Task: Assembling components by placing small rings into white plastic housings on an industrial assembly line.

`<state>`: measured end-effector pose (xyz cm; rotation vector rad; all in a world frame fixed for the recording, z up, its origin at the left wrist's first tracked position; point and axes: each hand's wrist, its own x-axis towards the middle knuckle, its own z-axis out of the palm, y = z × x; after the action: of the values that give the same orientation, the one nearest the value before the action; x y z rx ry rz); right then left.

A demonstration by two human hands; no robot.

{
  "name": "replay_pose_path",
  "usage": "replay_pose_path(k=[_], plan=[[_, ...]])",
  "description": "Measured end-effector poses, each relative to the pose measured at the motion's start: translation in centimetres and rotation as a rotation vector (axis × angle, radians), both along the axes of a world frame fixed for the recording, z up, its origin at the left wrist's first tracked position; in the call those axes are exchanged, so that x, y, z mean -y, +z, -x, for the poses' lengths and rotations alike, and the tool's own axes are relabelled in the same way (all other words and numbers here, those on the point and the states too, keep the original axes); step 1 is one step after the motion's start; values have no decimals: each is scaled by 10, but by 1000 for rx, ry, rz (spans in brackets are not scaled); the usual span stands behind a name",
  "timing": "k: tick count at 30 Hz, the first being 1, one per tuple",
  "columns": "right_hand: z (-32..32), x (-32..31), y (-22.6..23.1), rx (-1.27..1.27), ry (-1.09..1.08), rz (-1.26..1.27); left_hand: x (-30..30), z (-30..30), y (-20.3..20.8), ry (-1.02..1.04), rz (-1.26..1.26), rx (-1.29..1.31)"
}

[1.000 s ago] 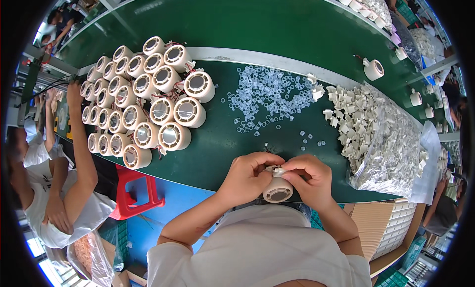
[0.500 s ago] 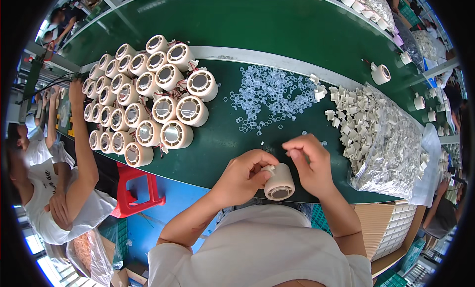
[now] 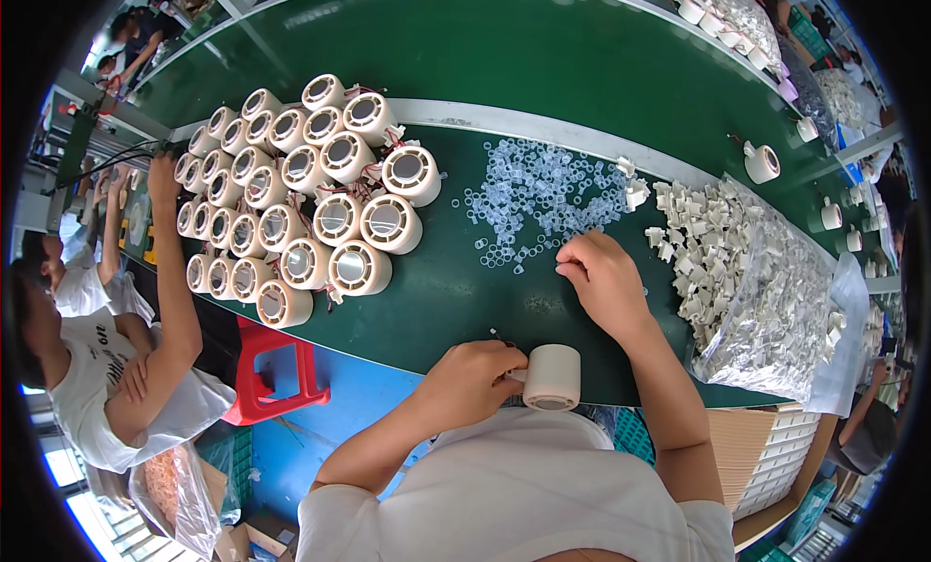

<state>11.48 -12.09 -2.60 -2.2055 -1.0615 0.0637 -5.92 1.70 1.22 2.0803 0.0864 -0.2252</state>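
Note:
My left hand (image 3: 473, 380) pinches the side of a cream cylindrical motor (image 3: 553, 373) at the table's near edge. The motor stands nearly upright, its ringed end with a grey centre facing me. A small pale bit on a thin lead (image 3: 497, 335) pokes out above my left fingers. Beyond and to the right, my right hand (image 3: 603, 276) hovers with curled fingers at the near edge of a scatter of small clear plastic rings (image 3: 543, 189). Whether a ring is between its fingertips cannot be seen.
Rows of similar motors (image 3: 359, 268) with red and dark wires stand at the left. A plastic bag (image 3: 776, 300) spills white plastic clips (image 3: 698, 237) at the right. More motors (image 3: 762, 162) lie on the green belt behind a metal rail. A co-worker (image 3: 126, 353) sits left, near a red stool (image 3: 276, 373).
My right hand has moved away from the motor, up toward the clear rings. My left hand still grips the motor, which has shifted slightly nearer to me. The whole view has shifted a little.

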Motion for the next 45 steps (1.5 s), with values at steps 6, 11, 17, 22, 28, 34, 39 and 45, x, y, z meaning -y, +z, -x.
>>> replay_pose_path(k=[6, 11, 17, 22, 28, 34, 39, 45], plan=[[33, 16, 28, -258, -299, -494, -7, -9, -20, 254, 809, -125], [72, 15, 37, -488, -138, -630, 12, -22, -18, 578, 1557, -60], [80, 16, 41, -527, -98, -551, 18, -25, -20, 555, 1504, -21], [74, 20, 41, -557, -142, -518, 23, -25, -13, 595, 1343, 50], [58, 23, 39, -945, -60, -470, 7, -23, -1, 381, 956, 109], [51, 3, 83, -73, 76, -164, -20, -19, 22, 261, 563, -18], [-29, -33, 81, 18, 94, 88, -31, -10, 32, 413, -127, 252], [-227, 6, -3, 213, -556, 372, -32, 6, -3, 737, -943, 381]])
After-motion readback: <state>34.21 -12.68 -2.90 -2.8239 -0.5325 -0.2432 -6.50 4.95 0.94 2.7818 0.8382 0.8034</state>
